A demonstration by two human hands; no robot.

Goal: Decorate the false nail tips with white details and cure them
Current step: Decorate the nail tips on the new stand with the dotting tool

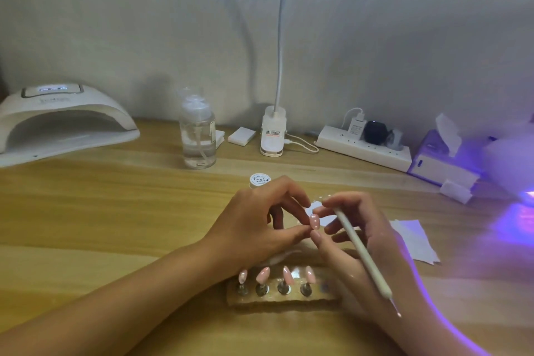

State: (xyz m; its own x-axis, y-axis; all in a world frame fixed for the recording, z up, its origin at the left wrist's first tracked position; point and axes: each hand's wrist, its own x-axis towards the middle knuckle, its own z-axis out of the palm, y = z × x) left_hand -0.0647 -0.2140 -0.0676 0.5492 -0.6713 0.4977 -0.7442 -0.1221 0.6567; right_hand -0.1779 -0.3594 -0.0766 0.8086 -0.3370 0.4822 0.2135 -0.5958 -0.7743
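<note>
Left hand [260, 222] pinches a glossy pink almond-shaped nail tip [314, 221] above the wood-grain tabletop [115, 211] while the right hand [384, 243] grips a slim white pen [358, 243], near four matching tips [263, 274] on a stand [286, 300].

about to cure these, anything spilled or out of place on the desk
Nothing spilled or broken. The stand has one bare slot at its right end, but that nail tip is just pinched in the left hand.

Head view: close, down-forward over table [115, 225] (wide-angle).
</note>
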